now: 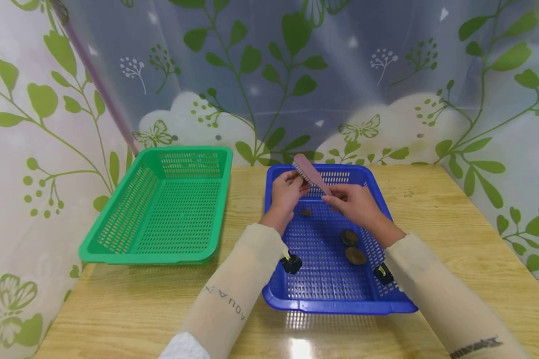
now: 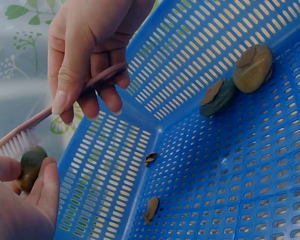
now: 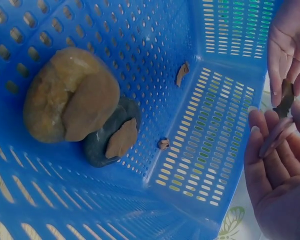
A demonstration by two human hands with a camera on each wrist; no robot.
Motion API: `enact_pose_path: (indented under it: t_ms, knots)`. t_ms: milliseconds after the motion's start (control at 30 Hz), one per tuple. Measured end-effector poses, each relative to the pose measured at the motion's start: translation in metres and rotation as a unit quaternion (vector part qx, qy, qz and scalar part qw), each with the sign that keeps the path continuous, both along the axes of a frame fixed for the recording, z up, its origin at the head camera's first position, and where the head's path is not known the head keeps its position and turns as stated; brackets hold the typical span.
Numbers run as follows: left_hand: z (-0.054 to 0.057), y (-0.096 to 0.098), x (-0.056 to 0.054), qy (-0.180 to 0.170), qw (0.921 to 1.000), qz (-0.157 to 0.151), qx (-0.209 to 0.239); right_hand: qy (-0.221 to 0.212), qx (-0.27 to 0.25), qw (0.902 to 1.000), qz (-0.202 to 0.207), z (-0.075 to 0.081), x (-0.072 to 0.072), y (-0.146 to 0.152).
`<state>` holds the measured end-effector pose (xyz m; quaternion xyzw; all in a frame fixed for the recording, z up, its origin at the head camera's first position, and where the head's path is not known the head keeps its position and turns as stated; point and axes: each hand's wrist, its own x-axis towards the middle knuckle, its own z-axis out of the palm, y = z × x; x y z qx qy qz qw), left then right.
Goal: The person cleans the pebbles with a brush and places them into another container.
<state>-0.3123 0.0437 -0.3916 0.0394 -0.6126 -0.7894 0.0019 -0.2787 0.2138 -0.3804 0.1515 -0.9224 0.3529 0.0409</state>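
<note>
Closest to the head camera are two beige sleeves, each with a black device near the cuff. They reach over a blue basket on a wood-grain counter.

The person's right hand has a closed grip on the handle of a pink brush, thumb on one side and fingers curled on the other. The brush is held above the far part of the basket. In the head view its long axis runs diagonally: the bristled head points up and to the left, away from the person, and the handle slants down to the right. The pale bristles face the left hand, whose grip is narrow, thumb and fingers pinching a small greenish-brown stone. In the left wrist view the bristles reach the stone's upper edge; how hard they press cannot be told. The stone's longer axis tilts from upper right to lower left there.

On the basket floor, a dark stone and a yellow-brown stone lie side by side, each with a brown patch on top. Two brown fragments lie near the far wall. A green basket stands to the left.
</note>
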Motion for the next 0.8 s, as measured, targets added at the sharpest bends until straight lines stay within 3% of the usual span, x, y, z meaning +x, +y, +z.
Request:
enact_pose_path:
  t_ms: [400, 800]
  knots:
    - [0.0024, -0.0013, 0.001, -0.006, 0.9993, 0.016, -0.033, 0.004, 0.004, 0.9999, 0.01, 0.0, -0.0002, -0.0003]
    - [0.0029, -0.002, 0.0008, -0.007, 0.9996, 0.026, -0.011, -0.005, 0.016, 0.9992, -0.037, 0.0005, -0.0005, 0.0036]
